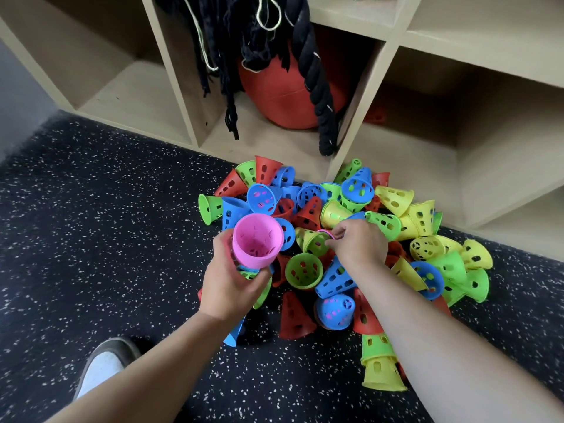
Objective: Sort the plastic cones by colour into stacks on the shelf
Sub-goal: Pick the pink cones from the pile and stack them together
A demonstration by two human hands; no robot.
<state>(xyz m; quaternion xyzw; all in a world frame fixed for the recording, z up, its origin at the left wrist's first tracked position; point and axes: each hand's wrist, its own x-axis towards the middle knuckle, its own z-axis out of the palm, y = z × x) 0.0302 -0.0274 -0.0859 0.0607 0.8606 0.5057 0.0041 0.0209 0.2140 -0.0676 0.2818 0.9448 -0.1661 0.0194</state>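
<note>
a perforated pink cone [258,241], mouth up, is gripped in the left hand [232,282] beside the cone pile [335,279], within which a pink rim [327,232] is pinched by the right hand [360,242].

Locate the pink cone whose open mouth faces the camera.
Head view, left of centre: the pink cone is held in the left grip, right next to a blue cone.

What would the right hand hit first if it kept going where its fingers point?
The right hand seems to pinch a pink cone rim; beyond that, a yellow-green cone comes first, though depth is unclear.
</note>
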